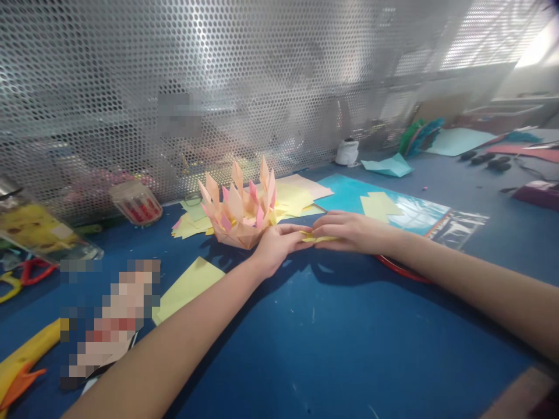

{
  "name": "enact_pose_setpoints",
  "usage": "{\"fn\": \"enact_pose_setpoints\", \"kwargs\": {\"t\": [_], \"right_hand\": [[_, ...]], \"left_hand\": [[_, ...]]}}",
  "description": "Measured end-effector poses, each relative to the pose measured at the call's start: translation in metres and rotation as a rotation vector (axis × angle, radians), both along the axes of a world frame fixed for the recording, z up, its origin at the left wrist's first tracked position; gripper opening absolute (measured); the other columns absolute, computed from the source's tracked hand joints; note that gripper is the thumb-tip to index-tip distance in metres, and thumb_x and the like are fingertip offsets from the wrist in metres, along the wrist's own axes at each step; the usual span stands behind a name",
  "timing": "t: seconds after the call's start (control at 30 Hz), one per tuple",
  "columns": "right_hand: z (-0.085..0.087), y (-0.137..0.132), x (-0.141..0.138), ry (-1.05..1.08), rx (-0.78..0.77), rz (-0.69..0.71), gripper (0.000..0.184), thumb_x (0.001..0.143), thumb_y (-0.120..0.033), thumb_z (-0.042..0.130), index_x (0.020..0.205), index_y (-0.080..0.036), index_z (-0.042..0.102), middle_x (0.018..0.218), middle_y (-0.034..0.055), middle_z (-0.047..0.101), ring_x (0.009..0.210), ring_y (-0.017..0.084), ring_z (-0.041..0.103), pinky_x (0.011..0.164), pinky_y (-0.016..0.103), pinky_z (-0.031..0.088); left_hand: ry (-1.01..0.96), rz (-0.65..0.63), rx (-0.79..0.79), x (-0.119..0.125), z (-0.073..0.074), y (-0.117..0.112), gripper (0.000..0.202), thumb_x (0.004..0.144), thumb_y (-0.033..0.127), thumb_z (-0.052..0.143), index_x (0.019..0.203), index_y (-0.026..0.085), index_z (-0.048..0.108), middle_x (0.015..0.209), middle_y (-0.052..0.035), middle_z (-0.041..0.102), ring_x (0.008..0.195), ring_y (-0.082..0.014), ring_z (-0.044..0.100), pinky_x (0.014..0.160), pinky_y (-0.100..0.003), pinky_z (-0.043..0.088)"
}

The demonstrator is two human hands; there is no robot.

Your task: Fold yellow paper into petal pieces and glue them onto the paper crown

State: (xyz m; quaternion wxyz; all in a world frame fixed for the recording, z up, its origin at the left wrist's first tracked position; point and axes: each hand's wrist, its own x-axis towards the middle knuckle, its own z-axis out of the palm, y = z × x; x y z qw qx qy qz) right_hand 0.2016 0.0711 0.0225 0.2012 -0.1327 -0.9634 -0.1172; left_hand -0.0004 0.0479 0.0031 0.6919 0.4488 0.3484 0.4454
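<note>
Both my hands meet over a small folded yellow paper piece [318, 238] lying on the blue table [332, 337]. My left hand [277, 244] presses its left end with fingers closed on it. My right hand [349, 231] lies over its right end, fingers together and pressing it flat. Just left of my left hand stands a paper crown-like flower [240, 206] of peach, pink and yellow pointed petals.
Loose yellow sheets [187, 285] lie near and behind the flower. A turquoise sheet [393, 203] with yellow squares lies to the right. A perforated metal screen [262, 75] closes the back. Scissors [21, 276], a plastic jar [135, 202] and bags sit at the left.
</note>
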Motion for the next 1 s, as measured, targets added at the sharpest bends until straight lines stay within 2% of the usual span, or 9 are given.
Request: {"fn": "enact_pose_setpoints", "kwargs": {"t": [0.23, 0.3, 0.4, 0.53, 0.77, 1.0], "right_hand": [[-0.002, -0.001, 0.001, 0.073, -0.095, -0.024, 0.025, 0.096, -0.035, 0.045, 0.093, -0.018, 0.063, 0.089, 0.0085, 0.068, 0.082, 0.016, 0.064, 0.073, 0.028, 0.051], [-0.002, -0.001, 0.002, 0.097, -0.100, -0.023, 0.023, 0.095, -0.035, 0.046, 0.092, -0.018, 0.062, 0.088, 0.0084, 0.068, 0.082, 0.016, 0.063, 0.073, 0.029, 0.051], [-0.001, -0.002, 0.001, 0.136, -0.094, -0.016, 0.021, 0.095, -0.033, 0.048, 0.091, -0.017, 0.061, 0.089, 0.0089, 0.067, 0.083, 0.017, 0.063, 0.074, 0.030, 0.051], [0.000, -0.005, -0.002, 0.179, -0.079, 0.002, 0.016, 0.094, -0.029, 0.050, 0.091, -0.017, 0.060, 0.090, 0.0090, 0.067, 0.081, 0.017, 0.062, 0.073, 0.030, 0.051], [0.001, -0.012, -0.007, 0.223, -0.069, -0.022, 0.013, 0.092, -0.027, 0.051, 0.094, -0.016, 0.059, 0.090, 0.0095, 0.066, 0.083, 0.018, 0.063, 0.075, 0.031, 0.051], [-0.001, -0.016, -0.011, 0.195, -0.087, -0.067, 0.021, 0.092, -0.032, 0.051, 0.106, -0.017, 0.057, 0.097, 0.0108, 0.066, 0.087, 0.019, 0.063, 0.076, 0.031, 0.052]], "left_hand": [[-0.059, -0.040, 0.024, -0.002, -0.001, 0.002, 0.008, 0.069, 0.006, 0.064, 0.071, 0.011, 0.070, 0.070, -0.0040, 0.069, 0.073, -0.0145, 0.067, 0.089, -0.036, 0.050], [-0.068, -0.051, 0.044, -0.002, -0.001, 0.001, 0.016, 0.064, 0.003, 0.067, 0.078, 0.011, 0.071, 0.073, -0.0031, 0.069, 0.075, -0.0145, 0.066, 0.087, -0.034, 0.049], [-0.075, -0.046, 0.074, -0.003, -0.002, 0.000, 0.039, 0.056, 0.001, 0.074, 0.093, 0.014, 0.069, 0.076, -0.0001, 0.069, 0.074, -0.0115, 0.064, 0.082, -0.029, 0.047], [-0.084, -0.022, 0.101, -0.003, -0.003, -0.002, 0.049, 0.055, 0.008, 0.082, 0.100, 0.016, 0.065, 0.075, 0.0012, 0.069, 0.072, -0.0102, 0.062, 0.078, -0.027, 0.046], [-0.109, 0.037, 0.103, -0.003, -0.005, 0.001, 0.049, 0.054, 0.018, 0.085, 0.096, 0.015, 0.060, 0.065, 0.0047, 0.063, 0.064, -0.0097, 0.060, 0.076, -0.028, 0.046], [-0.099, 0.095, 0.084, -0.001, 0.003, -0.004, 0.040, 0.062, 0.015, 0.075, 0.097, 0.014, 0.058, 0.072, 0.0022, 0.064, 0.068, -0.0097, 0.061, 0.074, -0.027, 0.048]]}}
